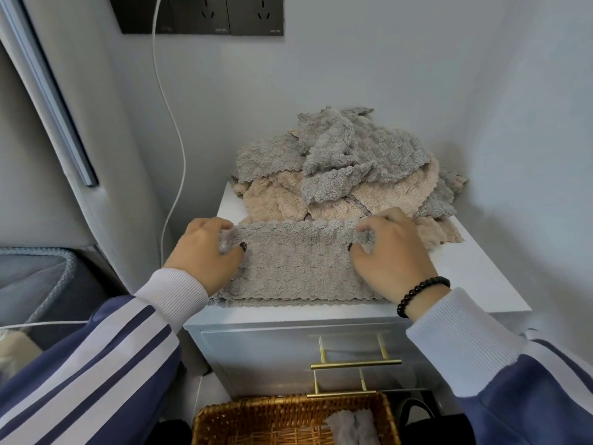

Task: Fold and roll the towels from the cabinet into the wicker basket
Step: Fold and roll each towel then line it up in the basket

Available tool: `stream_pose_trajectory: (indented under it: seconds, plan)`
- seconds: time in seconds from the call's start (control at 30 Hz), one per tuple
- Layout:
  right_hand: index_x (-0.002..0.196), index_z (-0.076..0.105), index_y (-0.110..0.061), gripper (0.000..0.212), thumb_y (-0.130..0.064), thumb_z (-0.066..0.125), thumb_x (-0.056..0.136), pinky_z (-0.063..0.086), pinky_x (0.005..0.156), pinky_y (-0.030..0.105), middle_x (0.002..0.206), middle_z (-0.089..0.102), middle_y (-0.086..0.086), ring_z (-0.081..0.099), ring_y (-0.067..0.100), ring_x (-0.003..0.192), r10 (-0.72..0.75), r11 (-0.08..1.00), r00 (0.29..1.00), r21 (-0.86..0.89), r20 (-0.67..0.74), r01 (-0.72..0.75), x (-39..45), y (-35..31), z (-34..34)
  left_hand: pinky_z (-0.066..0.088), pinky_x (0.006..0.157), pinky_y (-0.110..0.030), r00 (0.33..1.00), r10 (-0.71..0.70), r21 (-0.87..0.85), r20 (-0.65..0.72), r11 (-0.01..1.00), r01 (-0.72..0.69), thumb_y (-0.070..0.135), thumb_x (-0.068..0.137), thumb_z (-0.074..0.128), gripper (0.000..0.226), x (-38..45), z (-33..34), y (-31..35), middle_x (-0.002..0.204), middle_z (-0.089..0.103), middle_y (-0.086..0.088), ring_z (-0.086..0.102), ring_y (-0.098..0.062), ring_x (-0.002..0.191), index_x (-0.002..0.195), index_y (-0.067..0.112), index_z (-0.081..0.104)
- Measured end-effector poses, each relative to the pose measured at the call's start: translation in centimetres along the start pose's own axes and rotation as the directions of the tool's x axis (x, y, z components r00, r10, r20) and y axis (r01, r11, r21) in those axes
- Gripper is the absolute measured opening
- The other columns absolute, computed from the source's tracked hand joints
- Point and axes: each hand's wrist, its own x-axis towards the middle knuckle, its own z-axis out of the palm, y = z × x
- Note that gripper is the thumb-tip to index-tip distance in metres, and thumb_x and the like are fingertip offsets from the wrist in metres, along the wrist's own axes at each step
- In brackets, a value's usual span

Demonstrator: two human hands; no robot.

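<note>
A grey fluffy towel (295, 264) lies flat and folded on the near part of the white cabinet top (475, 277). My left hand (205, 252) pinches its far left corner. My right hand (390, 248) pinches its far right corner, fingers curled over the edge. Behind the towel sits a loose pile of grey and beige towels (340, 168). The wicker basket (256, 419) stands on the floor below the cabinet front, with rolled pale towels (353, 427) inside at its right.
The cabinet stands in a corner between grey walls. A white cable (175, 123) hangs from dark wall sockets (205, 14) at the left. Brass drawer handles (354, 364) face me. A grey padded seat edge (48, 274) lies at the left.
</note>
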Motion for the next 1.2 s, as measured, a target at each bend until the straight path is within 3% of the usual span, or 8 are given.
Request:
stream_pose_trajectory:
  seconds: [0.17, 0.3, 0.4, 0.57, 0.7, 0.87, 1.0, 1.2]
  plan:
    - [0.121, 0.06, -0.019, 0.029, -0.028, 0.053, 0.094, 0.03, 0.092, 0.016, 0.119, 0.052, -0.004, 0.043, 0.009, 0.112, -0.205, 0.977, 0.975, 0.071, 0.089, 0.199, -0.3, -2.2, 1.5, 0.02, 0.117, -0.043, 0.997, 0.076, 0.062, 0.024, 0.995, -0.078, 0.037, 0.093, 0.05, 0.066, -0.2, 1.8, -0.2, 0.157, 0.014, -0.008, 0.016, -0.028, 0.144, 0.15, 0.018, 0.021]
    - [0.141, 0.041, -0.021, 0.047, -0.039, 0.043, 0.098, 0.014, 0.115, 0.032, 0.149, 0.032, 0.003, 0.02, 0.018, 0.14, -0.293, 0.95, 0.918, -0.025, 0.268, 0.311, -0.8, -2.2, 3.0, -0.002, 0.119, -0.049, 0.956, 0.204, 0.305, 0.213, 0.915, -0.263, 0.051, 0.098, 0.025, 0.069, -0.9, 3.6, -0.7, 0.159, -0.014, 0.002, -0.016, -0.017, 0.146, 0.152, 0.023, -0.009]
    - [0.152, 0.013, -0.027, 0.056, -0.045, 0.028, 0.101, -0.002, 0.119, 0.041, 0.16, -0.001, 0.003, -0.007, 0.023, 0.146, -0.248, 0.937, 0.87, -0.121, 0.427, 0.327, -1.2, -1.3, 3.9, -0.005, 0.117, -0.051, 0.947, 0.128, 0.352, 0.295, 0.907, -0.233, 0.055, 0.097, 0.014, 0.067, -1.4, 3.8, -1.4, 0.158, -0.02, 0.006, -0.02, -0.013, 0.145, 0.151, 0.026, -0.014]
    - [0.151, -0.004, -0.032, 0.068, -0.061, 0.021, 0.095, -0.007, 0.119, 0.043, 0.159, -0.014, -0.001, -0.013, 0.02, 0.146, -0.268, 0.913, 0.814, -0.135, 0.515, 0.385, -2.1, -0.6, 3.7, -0.007, 0.116, -0.054, 0.934, 0.053, 0.398, 0.354, 0.895, -0.202, 0.061, 0.092, 0.006, 0.07, -3.3, 3.0, -1.5, 0.154, -0.029, 0.008, -0.021, -0.015, 0.144, 0.148, 0.029, -0.022]
    - [0.151, -0.006, -0.033, 0.096, -0.081, 0.007, 0.069, -0.007, 0.119, 0.042, 0.159, -0.012, -0.003, -0.012, 0.018, 0.146, -0.297, 0.892, 0.796, -0.145, 0.527, 0.429, -3.0, -0.4, 3.3, -0.008, 0.115, -0.055, 0.935, 0.021, 0.466, 0.353, 0.863, -0.196, 0.071, 0.082, 0.0, 0.084, -4.9, 2.2, -0.8, 0.157, -0.023, 0.004, -0.019, -0.018, 0.145, 0.149, 0.025, -0.018]
    - [0.15, -0.009, -0.034, 0.09, -0.066, 0.045, 0.085, -0.007, 0.118, 0.04, 0.16, -0.012, -0.003, -0.011, 0.018, 0.147, -0.337, 0.867, 0.798, -0.165, 0.5, 0.469, -3.5, 0.1, 3.6, -0.008, 0.114, -0.049, 0.902, 0.214, 0.407, 0.376, 0.836, -0.368, 0.092, 0.057, -0.003, 0.114, -5.8, 1.7, -0.4, 0.159, -0.011, 0.006, -0.012, -0.016, 0.147, 0.151, 0.028, -0.01]
    - [0.151, -0.004, -0.036, 0.085, -0.055, 0.05, 0.089, -0.008, 0.116, 0.036, 0.16, -0.007, -0.005, -0.008, 0.016, 0.147, -0.363, 0.868, 0.796, -0.134, 0.485, 0.478, -3.8, 0.3, 3.4, 0.029, 0.102, -0.059, 0.851, 0.394, 0.468, 0.349, 0.713, -0.522, 0.069, 0.08, 0.032, 0.081, -5.8, 1.7, -0.6, 0.149, 0.04, -0.005, 0.043, -0.029, 0.134, 0.146, 0.022, 0.033]
    - [0.15, 0.004, -0.039, 0.067, -0.031, 0.045, 0.097, -0.01, 0.115, 0.03, 0.158, -0.004, -0.012, -0.007, 0.01, 0.146, -0.374, 0.887, 0.779, -0.05, 0.504, 0.459, -4.8, 0.4, 2.0, 0.06, 0.07, -0.039, 0.772, 0.486, 0.445, 0.409, 0.633, -0.634, 0.038, 0.04, 0.088, 0.098, -6.1, 2.5, -0.1, 0.114, 0.069, -0.006, 0.07, -0.026, 0.096, 0.129, 0.02, 0.051]
